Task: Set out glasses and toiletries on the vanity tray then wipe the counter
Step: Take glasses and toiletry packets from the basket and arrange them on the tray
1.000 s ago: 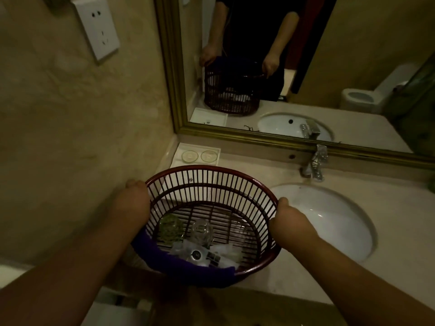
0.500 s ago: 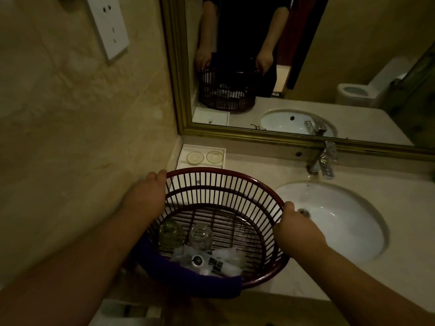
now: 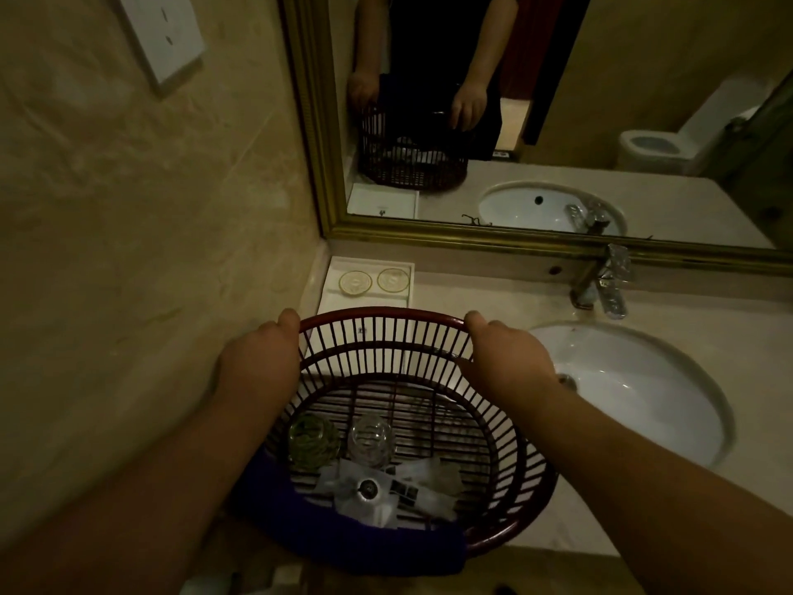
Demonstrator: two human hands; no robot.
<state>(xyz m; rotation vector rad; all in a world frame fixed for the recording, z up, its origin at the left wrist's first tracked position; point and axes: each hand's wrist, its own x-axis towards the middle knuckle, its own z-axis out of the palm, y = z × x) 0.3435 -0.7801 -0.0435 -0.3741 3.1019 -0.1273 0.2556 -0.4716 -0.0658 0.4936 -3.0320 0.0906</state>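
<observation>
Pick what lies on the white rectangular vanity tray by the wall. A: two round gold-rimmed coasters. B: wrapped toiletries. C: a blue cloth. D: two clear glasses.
A: two round gold-rimmed coasters lie on the white rectangular vanity tray; the glasses sit in the dark red slatted plastic basket.

The scene is dimly lit and tinted a warm yellow-brown. The brightest patch is found on the white sink (image 3: 635,401) at 3 o'clock, where soft highlights are caught. The inside of the basket (image 3: 377,312) is shadowed (the glasses (image 3: 371,438) are marked only by faint glints). Straight lines are bowed toward the edges, and detail is lost to darkness at 5 and 7 o'clock.
</observation>
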